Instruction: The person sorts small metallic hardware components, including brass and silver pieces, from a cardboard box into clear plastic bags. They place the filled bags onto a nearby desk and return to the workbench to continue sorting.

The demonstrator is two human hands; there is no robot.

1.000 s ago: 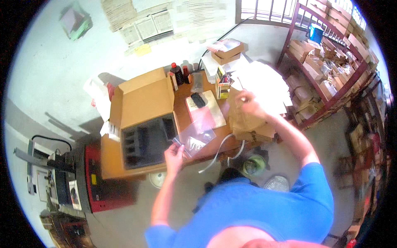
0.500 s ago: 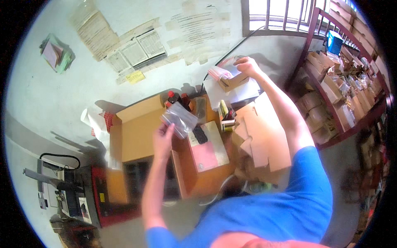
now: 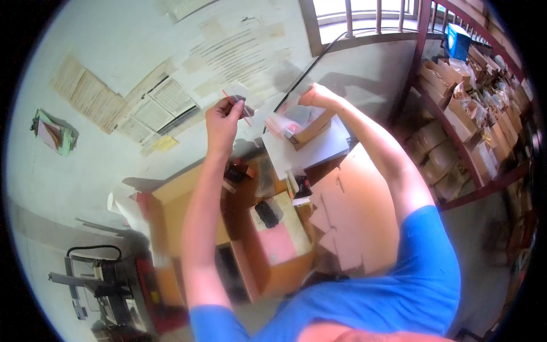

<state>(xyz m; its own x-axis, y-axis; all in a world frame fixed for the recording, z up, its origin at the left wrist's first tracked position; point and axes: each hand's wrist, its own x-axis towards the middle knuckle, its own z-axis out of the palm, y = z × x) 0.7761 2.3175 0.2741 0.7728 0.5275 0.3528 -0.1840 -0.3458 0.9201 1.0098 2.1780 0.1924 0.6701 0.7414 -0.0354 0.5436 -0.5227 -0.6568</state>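
My left hand [image 3: 223, 122] is raised in front of the wall, fingers pinched on a clear plastic bag [image 3: 246, 106] with a red line along it. My right hand [image 3: 318, 96] hangs over a small open cardboard box [image 3: 315, 132], its fingers closed; whether they hold anything is too blurred to tell. Inside that box, clear plastic bags with red edges [image 3: 279, 123] stick out on the left. White sheets [image 3: 336, 147] lie under the box.
On the desk sit a pink and white booklet [image 3: 285, 242] with a black object [image 3: 265, 214] on it, flattened cardboard [image 3: 364, 211] and a large open carton [image 3: 171, 208]. A shelf of small boxes [image 3: 461, 117] stands right; machinery [image 3: 108, 285] stands lower left.
My left hand has risen from above the desk to wall height, still holding the plastic bag. My right hand has shifted slightly left over the small box. The whole view has tilted.
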